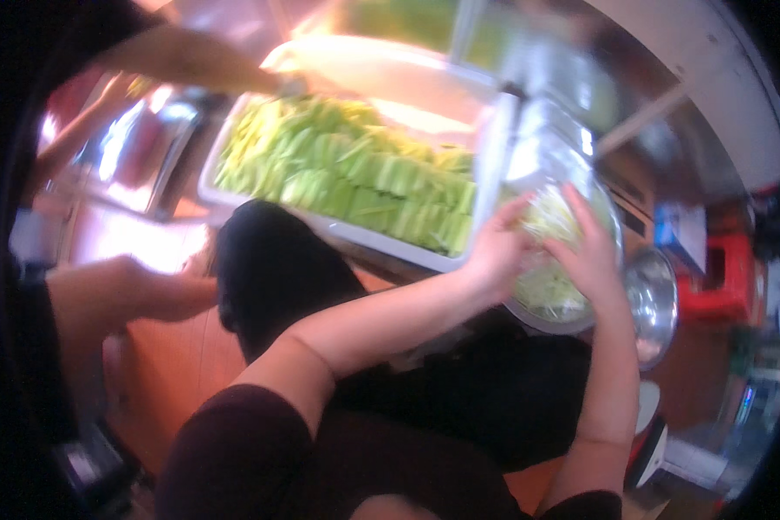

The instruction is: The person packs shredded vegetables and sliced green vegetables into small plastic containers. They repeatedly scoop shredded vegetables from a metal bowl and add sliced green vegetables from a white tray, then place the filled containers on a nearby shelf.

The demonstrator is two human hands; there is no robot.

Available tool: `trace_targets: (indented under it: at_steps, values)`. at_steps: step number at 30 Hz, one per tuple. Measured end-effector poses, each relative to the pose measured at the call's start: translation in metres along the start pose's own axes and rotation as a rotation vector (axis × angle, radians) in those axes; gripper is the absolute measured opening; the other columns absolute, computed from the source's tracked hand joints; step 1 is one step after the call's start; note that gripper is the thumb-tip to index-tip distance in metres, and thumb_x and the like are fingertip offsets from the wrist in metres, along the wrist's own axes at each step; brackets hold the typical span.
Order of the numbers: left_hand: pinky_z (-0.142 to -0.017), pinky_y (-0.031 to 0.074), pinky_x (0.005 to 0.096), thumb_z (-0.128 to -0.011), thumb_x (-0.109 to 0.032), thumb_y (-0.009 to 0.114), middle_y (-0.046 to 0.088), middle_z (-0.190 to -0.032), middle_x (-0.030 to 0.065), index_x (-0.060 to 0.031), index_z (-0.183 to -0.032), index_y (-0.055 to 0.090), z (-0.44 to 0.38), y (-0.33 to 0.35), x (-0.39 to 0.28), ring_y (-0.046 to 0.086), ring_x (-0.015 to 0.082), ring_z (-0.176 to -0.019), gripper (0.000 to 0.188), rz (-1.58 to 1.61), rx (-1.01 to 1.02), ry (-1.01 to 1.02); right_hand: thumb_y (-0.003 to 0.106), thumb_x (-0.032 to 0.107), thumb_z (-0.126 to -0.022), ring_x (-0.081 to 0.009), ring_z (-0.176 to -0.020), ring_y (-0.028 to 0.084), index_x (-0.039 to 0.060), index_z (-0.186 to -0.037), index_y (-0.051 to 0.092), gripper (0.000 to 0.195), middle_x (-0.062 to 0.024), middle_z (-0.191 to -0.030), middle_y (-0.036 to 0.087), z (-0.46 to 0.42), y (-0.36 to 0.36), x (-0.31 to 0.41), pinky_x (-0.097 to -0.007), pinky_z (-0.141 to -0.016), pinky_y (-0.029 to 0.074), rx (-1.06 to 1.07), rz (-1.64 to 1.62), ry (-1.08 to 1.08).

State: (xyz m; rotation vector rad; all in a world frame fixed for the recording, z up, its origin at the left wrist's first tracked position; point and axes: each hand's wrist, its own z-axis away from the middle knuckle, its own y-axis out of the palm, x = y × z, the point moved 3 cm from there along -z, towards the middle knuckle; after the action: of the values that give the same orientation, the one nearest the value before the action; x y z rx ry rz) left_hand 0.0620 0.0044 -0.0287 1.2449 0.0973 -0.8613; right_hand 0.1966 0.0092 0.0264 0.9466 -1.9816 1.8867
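Observation:
Pale green shredded vegetable (549,218) is between my left hand (504,247) and my right hand (578,247), whose fingers curve around it from both sides. Both hands are over a round metal bowl (562,327) at the right, where more shreds (549,292) lie. Blur hides how firmly each hand grips. Left of the bowl is a white plastic tub (390,244) holding rows of green and yellowish stalk-like vegetables (364,175). The far part of the bowl is partly hidden by my hands.
Another person's forearm (214,62) reaches over the tub's far left corner; a bent bare leg (123,292) is at the left. A second metal bowl (653,305), a red plastic crate (721,283) and a blue and white box (679,234) stand at the right.

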Motion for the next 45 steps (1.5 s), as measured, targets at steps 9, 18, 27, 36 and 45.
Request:
trace_targets:
  at_steps: [9, 18, 27, 36, 45]
  values:
    - [-0.08, 0.048, 0.0343, -0.079, 0.013, 0.034, 0.052, -0.12, 0.01, -0.0179, -0.14, 0.037, 0.009, -0.002, 0.007, 0.053, 0.0191, -0.089, 0.069, 0.125, 0.032, -0.109, 0.058, 0.011, -0.082, -0.0265, -0.122, 0.045, 0.0024, -0.122, 0.053, 0.041, -0.0134, -0.129, 0.051, -0.012, -0.016, 0.016, -0.0388, -0.104, 0.033, -0.285, 0.008, -0.166]
    - [-0.074, 0.051, 0.0324, -0.081, 0.011, 0.036, 0.053, -0.118, 0.014, -0.0133, -0.138, 0.041, 0.02, -0.001, 0.034, 0.056, 0.0197, -0.096, 0.062, 0.001, 0.074, -0.335, 0.056, 0.008, -0.072, -0.0216, -0.103, 0.056, 0.0041, -0.102, 0.06, 0.031, -0.005, -0.105, 0.062, -0.14, 0.105, 0.132, -0.0344, -0.088, 0.045, 0.382, 0.548, -1.081]
    - [-0.06, 0.051, 0.0283, -0.078, 0.008, 0.04, 0.057, -0.11, 0.0111, -0.0124, -0.135, 0.045, 0.019, 0.004, 0.032, 0.058, 0.0159, -0.08, 0.061, -0.028, 0.097, -0.338, 0.052, 0.009, -0.075, -0.0226, -0.095, 0.056, 0.007, -0.094, 0.053, 0.019, -0.0062, -0.097, 0.055, -0.166, 0.179, 0.104, -0.0304, -0.078, 0.05, 0.546, 0.617, -1.196]
    - [-0.06, 0.05, 0.0278, -0.077, 0.009, 0.041, 0.057, -0.11, 0.0095, -0.0095, -0.132, 0.048, 0.011, 0.0, 0.031, 0.056, 0.0152, -0.078, 0.058, -0.122, 0.034, -0.284, 0.071, 0.013, -0.058, -0.0278, -0.084, 0.058, 0.0082, -0.088, 0.054, 0.035, -0.0106, -0.088, 0.058, -0.164, 0.152, 0.125, -0.0373, -0.075, 0.047, 0.499, 0.478, -0.942]
    - [-0.081, 0.05, 0.0322, -0.077, 0.005, 0.042, 0.055, -0.109, 0.0053, -0.013, -0.139, 0.036, -0.002, -0.013, -0.013, 0.053, 0.0119, -0.088, 0.066, 0.171, -0.055, 0.157, 0.072, 0.01, -0.065, -0.0261, -0.073, 0.063, 0.0015, -0.096, 0.057, 0.036, -0.0109, -0.079, 0.061, -0.081, -0.013, 0.149, -0.0331, -0.069, 0.05, -0.02, -0.053, -0.22]
